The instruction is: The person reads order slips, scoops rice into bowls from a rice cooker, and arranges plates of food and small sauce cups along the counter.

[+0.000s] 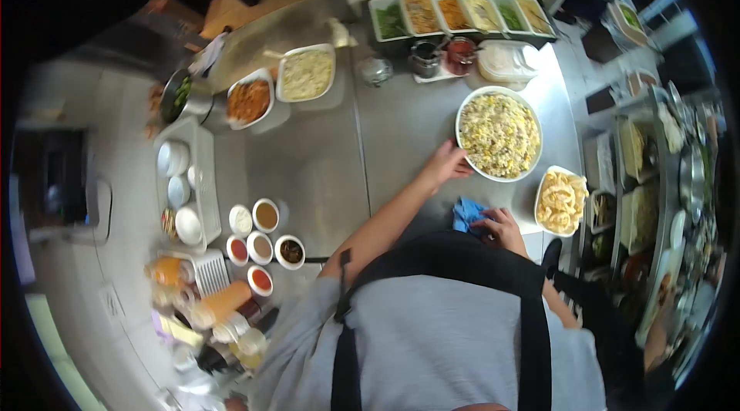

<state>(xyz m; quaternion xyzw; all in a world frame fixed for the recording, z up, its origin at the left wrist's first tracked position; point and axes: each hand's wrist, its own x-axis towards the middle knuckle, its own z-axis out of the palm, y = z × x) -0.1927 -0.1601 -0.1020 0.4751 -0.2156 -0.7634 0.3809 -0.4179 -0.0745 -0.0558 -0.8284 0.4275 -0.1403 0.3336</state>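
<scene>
A large white bowl [499, 177] heaped with a grain-and-corn mix stands on the steel table. My left hand [445, 165] is at the bowl's left side, its fingers against the wall and rim. Close to the table's front edge, my right hand [502, 229] is closed on a crumpled blue cloth [467, 213], part of which sticks out to its left. Right of the bowl is a smaller white dish of pale yellow curled snacks [561, 201], apart from both hands.
A rack of filled containers [455, 35] lines the back, with jars [425, 59] and a lidded tub [508, 62] before it. Two food dishes [307, 74] stand at the back left. Several sauce cups [266, 215], a dish basket [206, 203] and bottles [222, 304] lie left.
</scene>
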